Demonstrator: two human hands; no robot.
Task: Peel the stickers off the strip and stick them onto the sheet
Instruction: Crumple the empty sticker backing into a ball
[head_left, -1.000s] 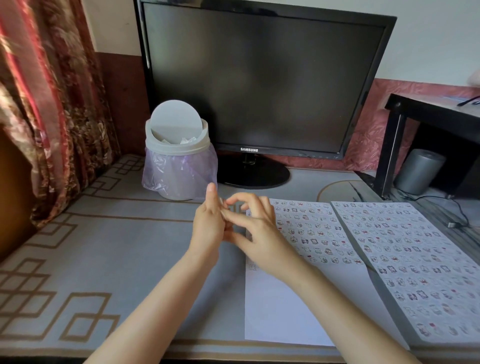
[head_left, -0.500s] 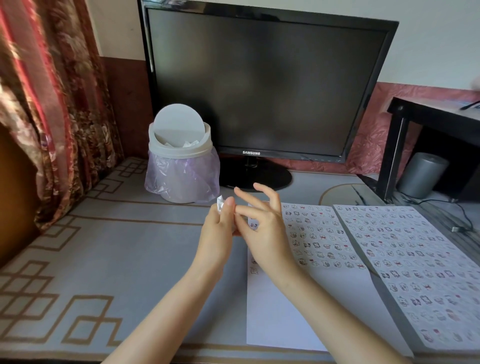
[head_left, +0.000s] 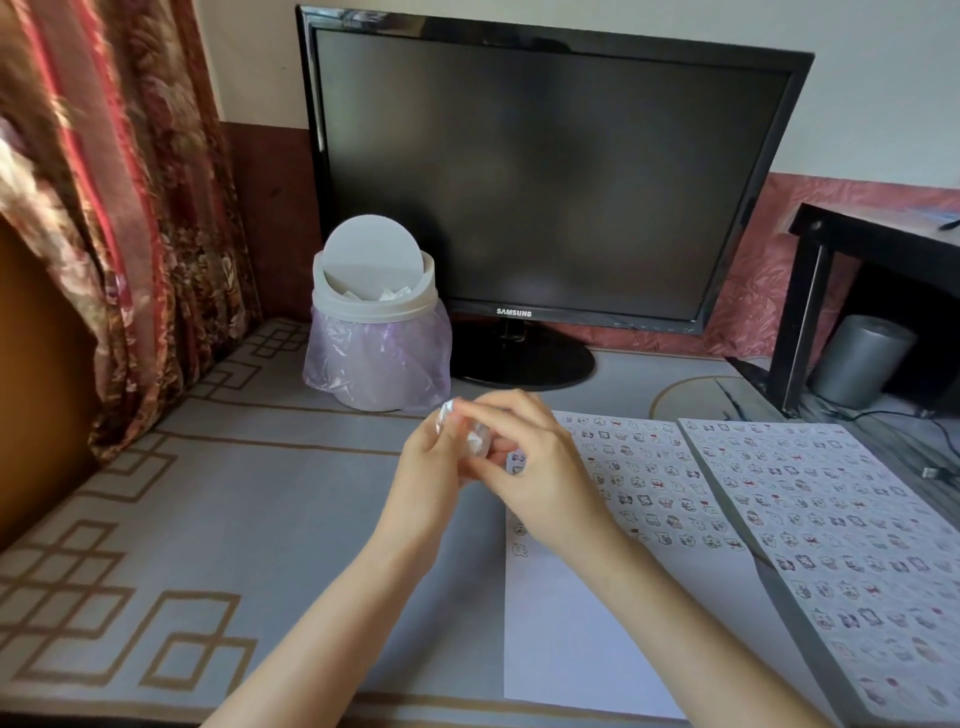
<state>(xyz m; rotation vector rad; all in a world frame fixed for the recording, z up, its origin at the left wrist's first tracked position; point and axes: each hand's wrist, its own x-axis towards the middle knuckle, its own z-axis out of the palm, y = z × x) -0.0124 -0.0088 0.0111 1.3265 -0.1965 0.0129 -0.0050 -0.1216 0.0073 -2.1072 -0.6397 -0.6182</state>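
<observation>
Above the grey patterned tabletop, your left hand and right hand both pinch a small crumpled glossy white sticker strip with curled fingers, over the left edge of the white paper sheet, whose upper part carries rows of small stickers.

free: grey mat left of hands | blocked: bin, monitor behind; shelf right

Count: 2 hands, left hand and right hand. 2 sheets, one partly filled sheet, one sticker-covered sheet. 1 crumpled strip piece. 1 monitor, 1 swing-lid bin, 1 curtain, 1 grey cylinder.
</observation>
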